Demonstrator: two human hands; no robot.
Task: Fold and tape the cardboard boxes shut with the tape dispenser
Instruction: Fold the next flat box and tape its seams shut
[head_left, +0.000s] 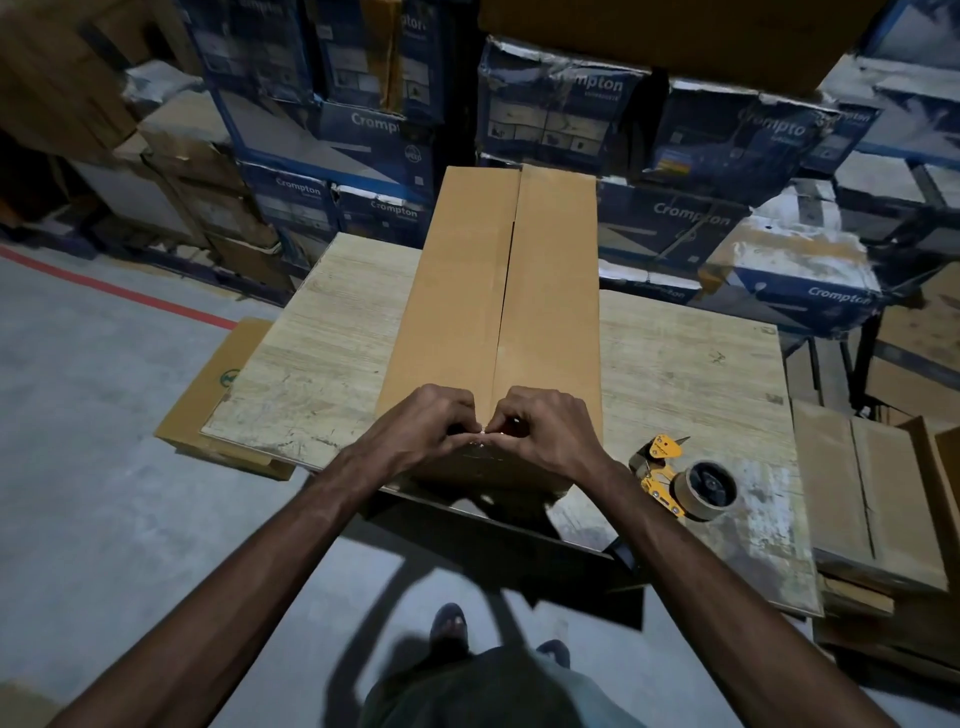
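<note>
Under left hand (423, 423), right hand (548, 428): box (462, 291) seam's obscured near end.

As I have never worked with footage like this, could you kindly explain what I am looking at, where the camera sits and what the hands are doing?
There is no machine here: a person works with two bare hands. The single picture comes from a wide-angle camera worn on the head, looking forward and down, so the arms reach in from below. On the wooden table lies a long cardboard box, its top flaps folded together along a centre seam. The left hand and right hand meet at the near end of that seam, fingers curled, pinching the box's edge. Something small glints there, perhaps tape, but it is too small to tell. The yellow tape dispenser lies untouched on the table, right of the box. Blue printed cartons are stacked behind.
</note>
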